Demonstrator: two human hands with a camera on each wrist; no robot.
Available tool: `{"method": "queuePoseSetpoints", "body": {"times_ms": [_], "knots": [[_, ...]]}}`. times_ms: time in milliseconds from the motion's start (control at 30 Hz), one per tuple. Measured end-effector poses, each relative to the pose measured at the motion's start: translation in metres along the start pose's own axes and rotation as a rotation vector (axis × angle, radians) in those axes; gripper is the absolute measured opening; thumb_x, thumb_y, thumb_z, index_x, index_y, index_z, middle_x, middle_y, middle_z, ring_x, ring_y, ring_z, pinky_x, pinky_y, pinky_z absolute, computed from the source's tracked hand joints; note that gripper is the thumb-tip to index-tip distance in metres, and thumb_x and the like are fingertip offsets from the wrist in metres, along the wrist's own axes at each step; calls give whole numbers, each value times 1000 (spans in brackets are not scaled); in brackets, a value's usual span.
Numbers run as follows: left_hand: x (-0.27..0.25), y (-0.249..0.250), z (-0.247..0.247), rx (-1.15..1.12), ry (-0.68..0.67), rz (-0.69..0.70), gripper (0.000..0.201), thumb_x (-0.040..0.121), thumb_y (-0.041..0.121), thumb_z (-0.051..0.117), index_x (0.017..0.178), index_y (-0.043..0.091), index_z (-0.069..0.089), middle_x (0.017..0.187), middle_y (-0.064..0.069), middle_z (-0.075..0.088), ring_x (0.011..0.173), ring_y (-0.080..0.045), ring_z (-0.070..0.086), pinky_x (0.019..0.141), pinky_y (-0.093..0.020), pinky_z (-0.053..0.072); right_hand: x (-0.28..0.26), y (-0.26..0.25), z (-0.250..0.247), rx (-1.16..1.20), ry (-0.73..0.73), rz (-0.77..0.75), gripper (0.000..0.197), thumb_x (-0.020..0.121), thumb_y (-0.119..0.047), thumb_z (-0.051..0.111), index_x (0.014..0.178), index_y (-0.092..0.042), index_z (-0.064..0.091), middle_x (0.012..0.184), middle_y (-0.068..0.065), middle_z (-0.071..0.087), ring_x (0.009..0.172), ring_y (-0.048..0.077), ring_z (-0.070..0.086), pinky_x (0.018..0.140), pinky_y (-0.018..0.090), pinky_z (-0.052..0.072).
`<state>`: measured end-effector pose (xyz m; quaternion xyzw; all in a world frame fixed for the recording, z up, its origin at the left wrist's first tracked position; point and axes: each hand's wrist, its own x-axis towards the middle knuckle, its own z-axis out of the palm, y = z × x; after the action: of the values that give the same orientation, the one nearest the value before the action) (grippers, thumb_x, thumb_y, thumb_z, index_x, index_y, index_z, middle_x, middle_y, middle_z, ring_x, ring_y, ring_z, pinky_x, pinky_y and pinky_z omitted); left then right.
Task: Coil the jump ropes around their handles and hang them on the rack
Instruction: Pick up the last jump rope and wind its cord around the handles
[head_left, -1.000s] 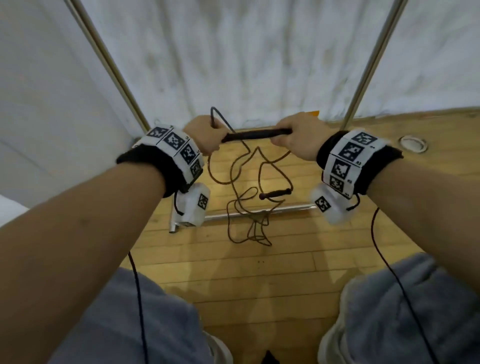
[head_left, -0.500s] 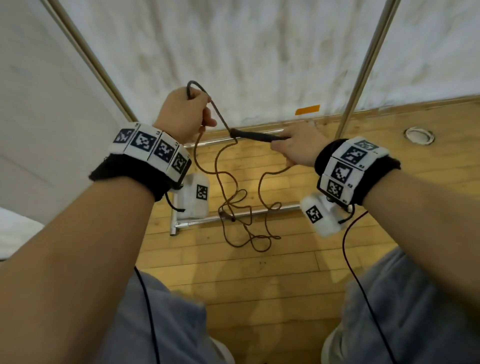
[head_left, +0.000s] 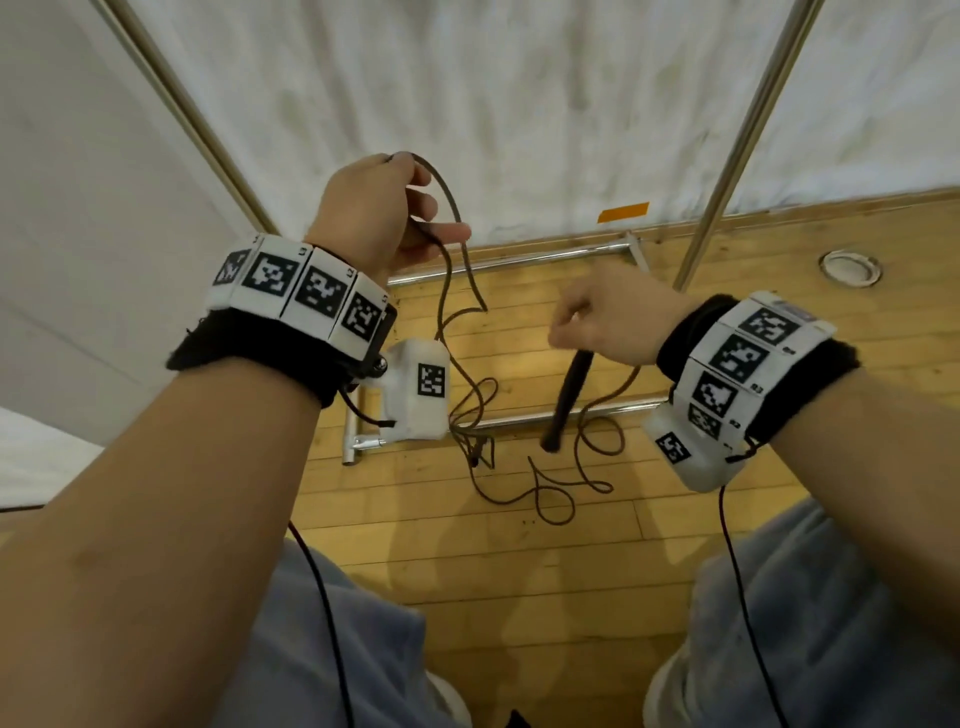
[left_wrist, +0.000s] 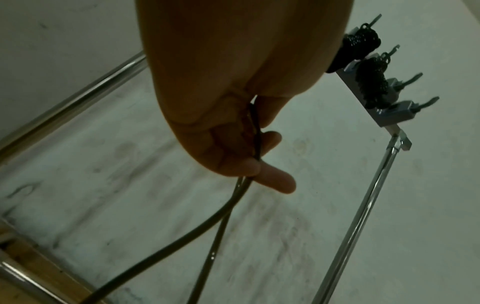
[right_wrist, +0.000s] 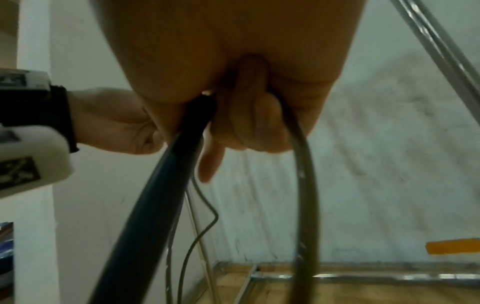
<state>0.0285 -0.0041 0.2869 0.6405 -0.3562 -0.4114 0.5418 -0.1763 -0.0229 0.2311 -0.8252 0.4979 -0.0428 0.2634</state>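
Note:
My left hand (head_left: 384, 218) is raised and pinches a loop of the dark brown jump rope (head_left: 452, 208); the cord (left_wrist: 231, 203) runs out from between its thumb and fingers. Lower and to the right, my right hand (head_left: 608, 317) grips the top of a black handle (head_left: 569, 397) that points down. The handle (right_wrist: 158, 205) and a strand of rope (right_wrist: 303, 185) leave that fist side by side. Slack rope (head_left: 550, 483) lies in tangled loops on the floor between my hands. In the left wrist view, the rack's hook bar (left_wrist: 384, 102) carries two coiled black ropes (left_wrist: 363, 43).
The rack's chrome base bars (head_left: 519, 260) lie on the wooden floor, with its uprights (head_left: 748, 135) rising in front of a white wall. An orange tape strip (head_left: 623, 212) marks the wall's foot. A round metal floor fitting (head_left: 851, 267) sits at the right. My knees fill the lower view.
My left hand let go of the handle's end and rose with a rope loop. My right hand turned the handle from level to pointing down and dropped lower.

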Motion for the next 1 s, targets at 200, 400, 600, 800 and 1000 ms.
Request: {"method": "queuePoseSetpoints", "body": {"times_ms": [200,400,600,800,1000], "knots": [[-14,15,2,-280,-93,-43,20,101,19,38,86,12,49,54,1,52,80,-27,73,50,-23,49,7,-4,32,25,-112,76,59,80,-60,59,122,-18,59,115,1,59,97,14,49,77,28,36],[-23,23,4,-470,-205,-53,25,102,23,36,83,14,48,59,1,56,85,-24,72,56,-23,53,10,-19,51,173,-204,69,32,88,-44,58,98,-17,71,84,-4,59,81,13,54,66,24,41],[-16,12,2,8,-28,-20,28,96,37,48,93,12,60,94,-1,68,93,-23,70,75,-35,58,13,-26,18,234,-49,-54,33,95,-38,48,68,-24,61,53,-10,45,44,4,41,44,18,32],[-21,-9,2,620,-334,15,11,85,17,63,88,16,73,82,5,74,80,-9,70,72,-23,56,8,-19,-19,605,16,-42,31,97,-26,46,71,-18,62,46,-9,36,41,10,31,37,19,29],[-32,-16,14,642,-740,16,32,93,11,56,103,41,61,113,5,68,105,-18,65,93,-46,52,-8,-16,-34,872,-31,-119,32,98,-24,45,75,-14,66,48,-6,32,42,11,24,41,22,24]]}}
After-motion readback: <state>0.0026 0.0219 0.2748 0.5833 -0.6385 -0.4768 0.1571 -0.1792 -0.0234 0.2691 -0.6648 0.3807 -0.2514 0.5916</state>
